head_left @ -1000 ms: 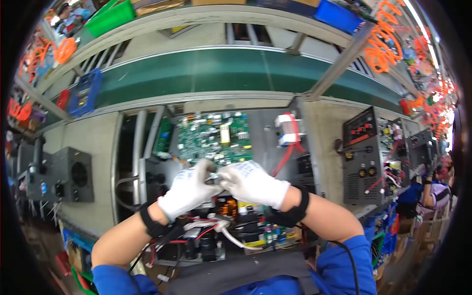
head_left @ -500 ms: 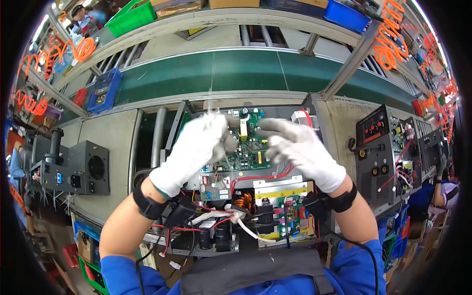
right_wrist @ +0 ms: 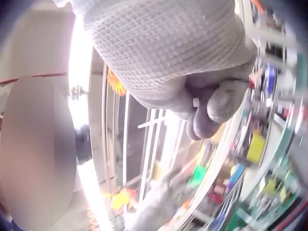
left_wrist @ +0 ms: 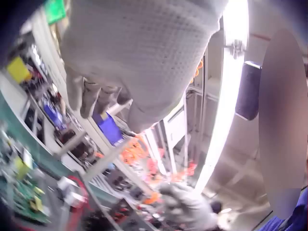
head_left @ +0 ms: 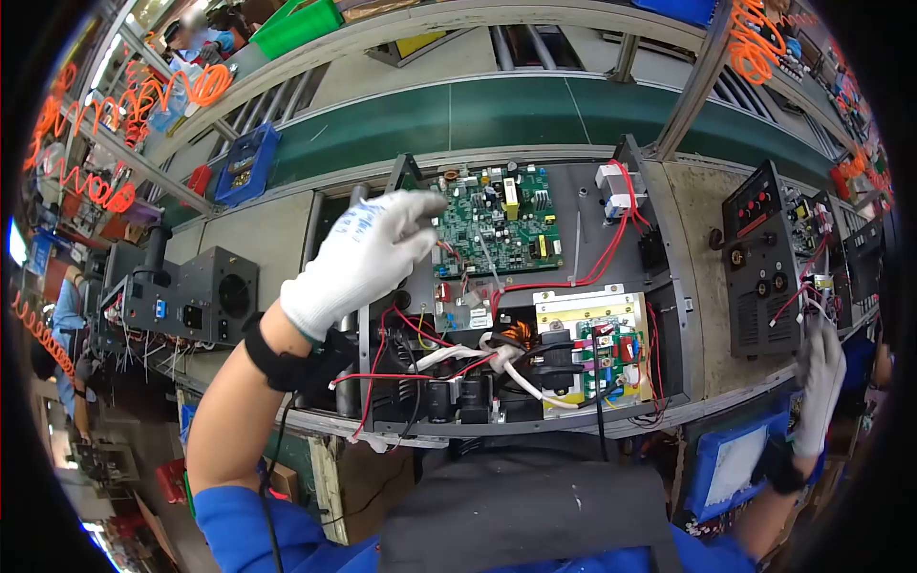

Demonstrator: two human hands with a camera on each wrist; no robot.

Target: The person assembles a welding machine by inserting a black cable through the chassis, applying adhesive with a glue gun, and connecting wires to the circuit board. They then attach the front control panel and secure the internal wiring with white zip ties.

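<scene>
My gloved left hand (head_left: pixel 368 253) hovers at the left edge of a green circuit board (head_left: pixel 506 224), its fingers loosely bent and nothing between them. The board lies in an open grey metal chassis (head_left: pixel 659 244). Out at the far right is my gloved right hand (head_left: pixel 819 382), past the chassis and beside a blue bin (head_left: pixel 712 468). In the right wrist view its fingers are curled round a thin white cable tie (right_wrist: pixel 151 121), whose small head (right_wrist: pixel 196 102) shows between them. Another white cable tie (head_left: pixel 490 263) stands up from the red wires (head_left: pixel 592 272) along the board's front.
A copper coil (head_left: pixel 519 334), capacitors and a yellow-edged heat-sink plate (head_left: pixel 597 307) fill the chassis front. Finished-looking grey units stand left (head_left: pixel 205 291) and right (head_left: pixel 755 258). Behind runs a green conveyor belt (head_left: pixel 401 129) with a blue parts tray (head_left: pixel 248 167).
Both hands were together over the board, then parted. The right hand has swung out to the far right; the left has drawn to the board's left edge. The head view has turned.
</scene>
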